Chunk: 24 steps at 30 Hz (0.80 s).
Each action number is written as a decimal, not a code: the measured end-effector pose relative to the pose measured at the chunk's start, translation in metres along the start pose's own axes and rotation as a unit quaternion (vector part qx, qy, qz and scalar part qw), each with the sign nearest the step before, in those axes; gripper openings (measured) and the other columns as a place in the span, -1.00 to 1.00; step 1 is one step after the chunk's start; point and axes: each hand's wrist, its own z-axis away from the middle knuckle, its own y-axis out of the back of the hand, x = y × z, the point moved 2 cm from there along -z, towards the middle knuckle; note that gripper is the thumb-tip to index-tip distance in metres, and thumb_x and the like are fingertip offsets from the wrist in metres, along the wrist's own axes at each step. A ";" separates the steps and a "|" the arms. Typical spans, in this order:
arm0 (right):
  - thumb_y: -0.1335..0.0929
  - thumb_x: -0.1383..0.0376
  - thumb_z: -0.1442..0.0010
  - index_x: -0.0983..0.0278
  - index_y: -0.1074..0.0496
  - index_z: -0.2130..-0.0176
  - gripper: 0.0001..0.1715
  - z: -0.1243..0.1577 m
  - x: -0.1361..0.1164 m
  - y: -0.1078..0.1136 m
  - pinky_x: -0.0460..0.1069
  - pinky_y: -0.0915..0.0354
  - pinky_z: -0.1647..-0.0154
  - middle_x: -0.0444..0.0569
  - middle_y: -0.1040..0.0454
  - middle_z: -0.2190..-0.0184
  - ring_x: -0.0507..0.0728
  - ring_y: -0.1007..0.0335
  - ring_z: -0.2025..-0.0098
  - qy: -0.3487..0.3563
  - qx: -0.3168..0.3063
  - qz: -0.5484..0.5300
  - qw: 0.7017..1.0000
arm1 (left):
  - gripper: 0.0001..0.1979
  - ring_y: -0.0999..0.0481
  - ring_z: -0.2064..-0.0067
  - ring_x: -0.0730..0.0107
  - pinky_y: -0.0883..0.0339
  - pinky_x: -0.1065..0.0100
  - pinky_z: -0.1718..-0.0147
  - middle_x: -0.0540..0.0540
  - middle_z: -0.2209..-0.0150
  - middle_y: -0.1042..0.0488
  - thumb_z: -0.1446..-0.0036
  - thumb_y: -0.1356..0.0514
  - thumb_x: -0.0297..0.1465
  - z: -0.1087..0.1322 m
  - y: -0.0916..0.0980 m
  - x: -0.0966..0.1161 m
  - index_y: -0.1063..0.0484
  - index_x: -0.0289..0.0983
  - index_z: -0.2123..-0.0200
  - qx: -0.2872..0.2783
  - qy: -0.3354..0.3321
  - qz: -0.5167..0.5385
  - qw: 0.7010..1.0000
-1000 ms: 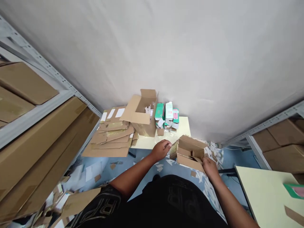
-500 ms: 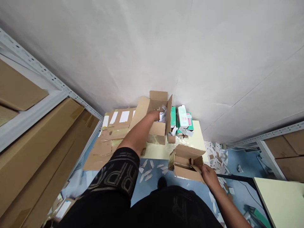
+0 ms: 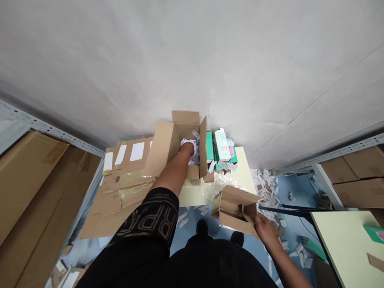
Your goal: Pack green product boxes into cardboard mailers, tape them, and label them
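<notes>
My left hand [image 3: 187,149] reaches down into an open cardboard box [image 3: 163,146] at the back of the table. White paper strips [image 3: 195,154] lie around it in the box, and its fingers are hidden. My right hand [image 3: 264,228] grips the right edge of a smaller open cardboard box [image 3: 237,222], tilted at the table's front edge. That smaller box looks empty apart from a loose inner flap. Just right of the large box stand a green box [image 3: 209,146] and a white-and-mint carton [image 3: 222,146], with a few paper strips before them.
Flattened cardboard with white labels [image 3: 137,152] covers the table's left side. Bubble wrap [image 3: 220,184] lies near the front. Paper scraps [image 3: 265,184] litter the blue floor at right. Shelves of cartons [image 3: 357,180] flank both sides, and another table [image 3: 342,232] stands at right.
My left hand has pushed deeper among the paper strips in the large box. My right hand keeps its grip on the smaller box. The view has shifted slightly.
</notes>
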 end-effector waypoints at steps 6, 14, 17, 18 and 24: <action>-0.14 0.00 -0.26 0.19 -0.49 0.34 -0.50 -0.009 -0.015 0.004 0.02 -0.30 0.19 0.07 -0.63 0.28 0.28 -0.52 0.15 0.035 0.006 -0.002 0.999 | -0.62 -0.55 -0.06 -0.03 -0.36 0.17 -0.01 -0.34 -0.04 -0.58 -0.08 -0.31 -0.45 0.031 0.030 0.011 -0.54 -0.32 -0.01 0.048 -0.019 0.005 0.999; -0.14 0.03 -0.24 0.19 -0.40 0.45 -0.55 -0.013 -0.030 0.010 0.01 -0.22 0.29 0.03 -0.55 0.42 0.24 -0.48 0.27 0.051 0.028 0.024 0.998 | -0.61 -0.56 0.04 0.18 -0.38 0.29 0.08 -0.08 0.01 -0.59 -0.23 -0.15 -0.44 0.158 0.095 0.017 -0.39 -0.13 -0.13 0.280 -0.156 0.160 0.933; -0.15 0.05 -0.24 0.19 -0.40 0.46 -0.57 -0.010 -0.038 0.012 0.00 -0.21 0.30 0.03 -0.54 0.44 0.23 -0.47 0.27 0.059 0.033 0.034 0.997 | -0.68 -0.54 0.03 0.20 -0.38 0.28 0.04 -0.09 0.04 -0.59 -0.22 -0.12 -0.45 0.214 0.105 0.029 -0.47 -0.19 -0.03 0.301 -0.239 0.160 0.909; -0.15 0.07 -0.24 0.20 -0.41 0.45 -0.57 -0.009 -0.040 0.013 0.00 -0.22 0.29 0.04 -0.55 0.42 0.23 -0.47 0.26 0.063 0.034 0.037 0.997 | -0.69 -0.54 0.03 0.19 -0.38 0.27 0.03 -0.09 0.05 -0.59 -0.22 -0.12 -0.45 0.231 0.104 0.036 -0.50 -0.21 -0.01 0.291 -0.279 0.149 0.903; -0.15 0.08 -0.28 0.22 -0.47 0.40 -0.55 0.005 -0.053 0.017 0.00 -0.21 0.27 0.08 -0.59 0.34 0.24 -0.48 0.21 0.080 0.028 0.057 0.995 | -0.67 -0.53 -0.01 0.20 -0.38 0.20 -0.02 -0.13 0.04 -0.62 -0.36 -0.08 -0.41 0.302 0.052 0.081 -0.53 -0.19 -0.09 0.134 -0.509 0.050 0.849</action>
